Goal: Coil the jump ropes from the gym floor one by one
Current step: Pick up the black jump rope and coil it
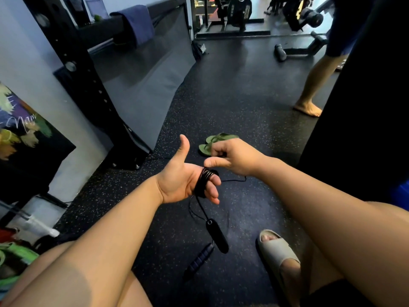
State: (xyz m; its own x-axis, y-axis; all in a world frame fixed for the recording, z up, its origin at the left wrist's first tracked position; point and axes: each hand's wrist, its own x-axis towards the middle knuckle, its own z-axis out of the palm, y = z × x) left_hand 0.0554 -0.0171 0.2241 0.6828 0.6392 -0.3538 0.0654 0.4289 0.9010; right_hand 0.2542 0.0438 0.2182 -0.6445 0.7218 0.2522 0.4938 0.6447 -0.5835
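Note:
A thin black jump rope (204, 180) is wound in several turns around the fingers of my left hand (183, 176), which is held palm up with the thumb raised. One black handle (218, 235) dangles below that hand on a short length of cord. My right hand (232, 158) is just to the right, fingers pinched on the loose cord that trails off the coil. A second, ribbed dark handle (199, 260) lies on the black speckled floor under the hanging one.
A pair of green flip-flops (215, 142) lies on the floor beyond my hands. My foot in a beige slide (278, 253) is at lower right. Another person's bare leg (314, 89) stands at right. A black rack post (88, 85) and grey panel are on the left.

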